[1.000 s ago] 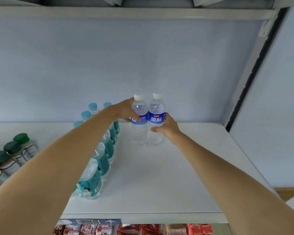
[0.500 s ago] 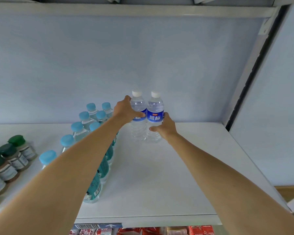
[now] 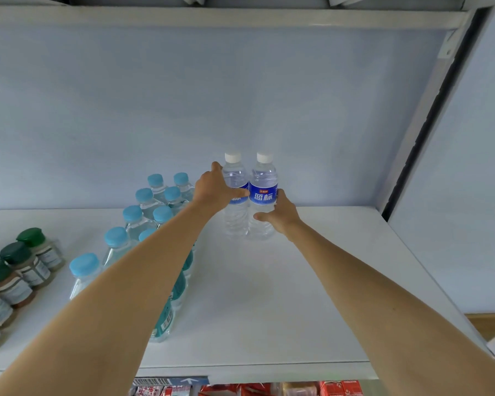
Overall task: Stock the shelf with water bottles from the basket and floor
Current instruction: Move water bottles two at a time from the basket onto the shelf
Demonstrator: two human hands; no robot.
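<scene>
Two clear water bottles with white caps and blue labels stand upright side by side near the back of the white shelf (image 3: pixel 269 295). My left hand (image 3: pixel 216 190) grips the left bottle (image 3: pixel 235 218) around its label. My right hand (image 3: pixel 279 214) grips the right bottle (image 3: pixel 262 178) at its label and lower body. Both bottle bases look to be on the shelf surface. The basket and floor are out of view.
Several light-blue-capped bottles (image 3: pixel 132 215) with teal labels stand in two rows left of my left arm. Green-capped jars (image 3: pixel 29 238) line the far left. The shelf's right upright (image 3: pixel 412 155) and a lower shelf of red packages (image 3: pixel 255 390) frame the space.
Both hands have pushed the two bottles further back on the shelf. My view has risen, so more of the blue-capped rows shows.
</scene>
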